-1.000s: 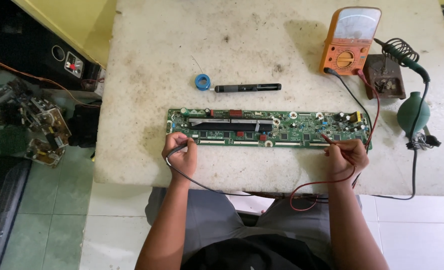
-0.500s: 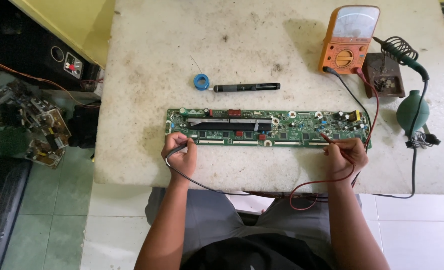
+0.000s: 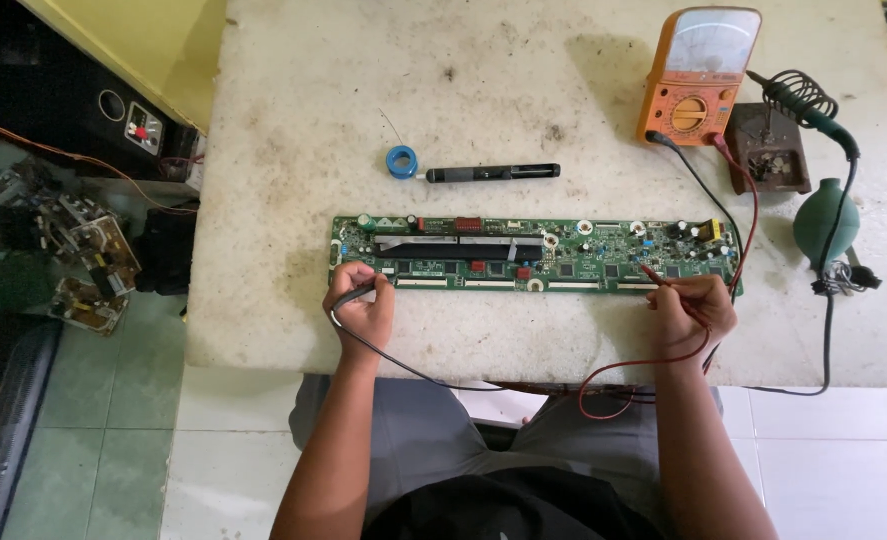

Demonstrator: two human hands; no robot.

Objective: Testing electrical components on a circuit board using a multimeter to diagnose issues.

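My left hand [image 3: 360, 308] pinches the black probe [image 3: 363, 291], my right hand [image 3: 691, 312] the red probe [image 3: 655, 275], both tips on the long green circuit board [image 3: 533, 254] mid-frame on the table [image 3: 293, 150]. A slipping tip could bridge neighbouring contacts.

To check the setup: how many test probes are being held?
2. A black probe in the left hand at the circuit board's left end; a red probe in the right hand.

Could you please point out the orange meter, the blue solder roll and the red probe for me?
orange meter [image 3: 696, 95], head view, on its dial.
blue solder roll [image 3: 400, 161], head view, on its ring.
red probe [image 3: 658, 277], head view, on its shaft.
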